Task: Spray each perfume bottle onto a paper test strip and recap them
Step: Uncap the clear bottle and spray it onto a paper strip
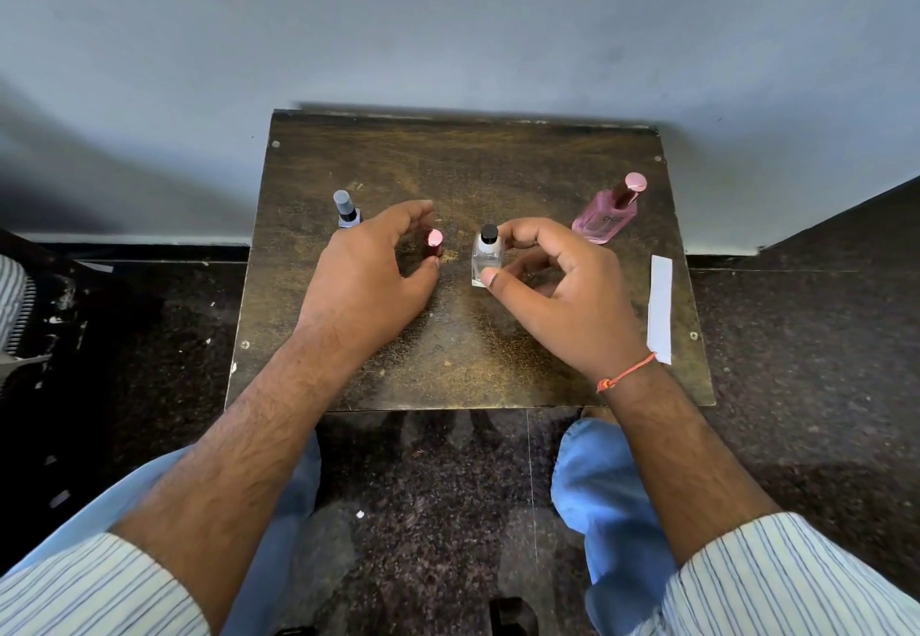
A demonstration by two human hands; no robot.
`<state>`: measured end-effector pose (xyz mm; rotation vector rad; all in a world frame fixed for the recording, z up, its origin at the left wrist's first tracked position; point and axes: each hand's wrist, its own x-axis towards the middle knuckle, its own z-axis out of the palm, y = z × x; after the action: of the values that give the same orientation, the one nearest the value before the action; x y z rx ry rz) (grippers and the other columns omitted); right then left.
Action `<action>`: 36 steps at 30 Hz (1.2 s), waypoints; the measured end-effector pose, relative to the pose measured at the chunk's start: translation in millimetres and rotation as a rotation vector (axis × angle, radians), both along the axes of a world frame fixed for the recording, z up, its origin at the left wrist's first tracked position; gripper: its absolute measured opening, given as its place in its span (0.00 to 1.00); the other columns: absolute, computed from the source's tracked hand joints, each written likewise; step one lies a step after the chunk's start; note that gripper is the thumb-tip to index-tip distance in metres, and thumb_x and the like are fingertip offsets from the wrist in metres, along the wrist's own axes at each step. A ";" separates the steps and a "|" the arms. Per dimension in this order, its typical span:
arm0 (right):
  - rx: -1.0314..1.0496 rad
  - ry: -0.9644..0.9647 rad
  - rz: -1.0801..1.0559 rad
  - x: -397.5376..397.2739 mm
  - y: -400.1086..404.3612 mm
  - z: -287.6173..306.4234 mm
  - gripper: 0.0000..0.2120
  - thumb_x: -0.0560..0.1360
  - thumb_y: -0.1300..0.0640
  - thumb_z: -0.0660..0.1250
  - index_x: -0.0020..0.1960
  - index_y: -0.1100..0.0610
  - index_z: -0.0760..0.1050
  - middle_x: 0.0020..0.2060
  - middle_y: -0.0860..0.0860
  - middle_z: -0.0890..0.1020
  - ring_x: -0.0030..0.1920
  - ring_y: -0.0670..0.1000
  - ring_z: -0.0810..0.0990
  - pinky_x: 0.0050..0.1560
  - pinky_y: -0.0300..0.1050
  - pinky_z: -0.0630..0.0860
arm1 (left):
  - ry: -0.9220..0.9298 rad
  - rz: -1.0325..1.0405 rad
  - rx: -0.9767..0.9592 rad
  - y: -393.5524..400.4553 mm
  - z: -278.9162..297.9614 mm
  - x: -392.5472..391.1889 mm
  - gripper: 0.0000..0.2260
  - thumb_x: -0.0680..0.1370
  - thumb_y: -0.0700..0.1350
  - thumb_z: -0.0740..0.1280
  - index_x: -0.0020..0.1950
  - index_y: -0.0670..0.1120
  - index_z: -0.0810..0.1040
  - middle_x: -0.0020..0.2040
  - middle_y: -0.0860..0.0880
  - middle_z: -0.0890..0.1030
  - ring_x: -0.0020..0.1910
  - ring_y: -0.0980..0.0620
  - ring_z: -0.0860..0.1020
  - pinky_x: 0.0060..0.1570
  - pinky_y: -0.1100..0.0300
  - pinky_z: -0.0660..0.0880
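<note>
On a small worn brown table set against a grey wall, we see a person's two bare forearms reach in from striped shirt sleeves, wrists resting low over the tabletop. The right hand, a red thread bracelet at its wrist, curls thumb and fingers around a clear square perfume bottle with a black cap, standing upright. The left hand arches over a dark bottle with a shiny pink cap, thumb touching its side; we cannot tell if the fingers close on it. A grey-capped bottle stands behind the left hand, a pink bottle stands far right, and a white paper strip lies along the right edge.
</note>
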<state>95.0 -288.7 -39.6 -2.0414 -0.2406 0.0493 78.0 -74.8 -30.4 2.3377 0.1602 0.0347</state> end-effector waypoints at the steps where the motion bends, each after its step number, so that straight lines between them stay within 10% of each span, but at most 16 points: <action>1: 0.001 0.008 0.008 -0.1 0.6 0.0 0.14 0.75 0.56 0.80 0.60 0.49 0.84 0.52 0.41 0.87 0.46 0.45 0.88 0.40 0.37 0.81 | -0.003 -0.014 -0.001 -0.3 0.4 -0.4 0.26 0.79 0.44 0.75 0.77 0.53 0.77 0.69 0.60 0.83 0.55 0.46 0.86 0.62 0.57 0.82; 5: -0.001 0.045 0.048 -1.8 3.5 2.4 0.16 0.76 0.57 0.79 0.61 0.44 0.82 0.52 0.37 0.86 0.48 0.42 0.88 0.44 0.46 0.87 | -0.044 -0.035 -0.011 -0.6 1.8 -0.8 0.25 0.80 0.42 0.74 0.76 0.52 0.78 0.67 0.57 0.86 0.54 0.47 0.87 0.59 0.57 0.83; 9: 0.001 0.060 0.047 -2.3 3.3 2.6 0.16 0.77 0.58 0.78 0.62 0.45 0.83 0.54 0.37 0.86 0.49 0.41 0.88 0.48 0.49 0.88 | -0.056 -0.019 -0.016 -0.7 0.3 -0.2 0.22 0.80 0.42 0.74 0.73 0.54 0.81 0.43 0.60 0.83 0.33 0.59 0.82 0.44 0.71 0.75; 13: 0.016 0.075 0.044 -2.6 -0.1 2.4 0.19 0.77 0.61 0.78 0.66 0.49 0.84 0.58 0.41 0.87 0.51 0.41 0.88 0.49 0.42 0.87 | -0.070 -0.042 -0.034 -1.0 -0.3 0.6 0.20 0.79 0.41 0.74 0.71 0.54 0.82 0.34 0.70 0.74 0.25 0.49 0.79 0.31 0.77 0.69; 20: 0.014 0.096 0.025 -6.4 -12.6 2.6 0.19 0.78 0.62 0.77 0.67 0.50 0.83 0.59 0.42 0.88 0.51 0.42 0.88 0.49 0.40 0.86 | -0.126 -0.038 -0.103 -7.1 -1.2 -0.7 0.12 0.83 0.45 0.70 0.65 0.54 0.84 0.54 0.64 0.87 0.23 0.55 0.70 0.26 0.72 0.66; 28: -0.232 -0.129 -0.066 -5.1 -55.2 4.0 0.13 0.76 0.57 0.79 0.60 0.51 0.86 0.41 0.45 0.84 0.38 0.45 0.80 0.45 0.45 0.80 | -0.149 -0.005 -0.100 -16.8 -1.6 -0.3 0.12 0.87 0.55 0.64 0.63 0.55 0.84 0.51 0.62 0.88 0.26 0.47 0.77 0.28 0.58 0.76; 36: -0.496 -0.027 -0.290 4.9 -117.3 4.8 0.17 0.74 0.44 0.80 0.59 0.48 0.82 0.46 0.46 0.81 0.44 0.46 0.77 0.50 0.47 0.76 | -0.200 0.051 -0.143 -28.7 4.0 1.2 0.17 0.89 0.55 0.58 0.61 0.51 0.85 0.49 0.61 0.87 0.42 0.51 0.86 0.43 0.46 0.83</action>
<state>99.9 -406.0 -34.8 -2.5523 0.0625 -0.1093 79.2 -103.5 -26.4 2.1725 0.1189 0.2728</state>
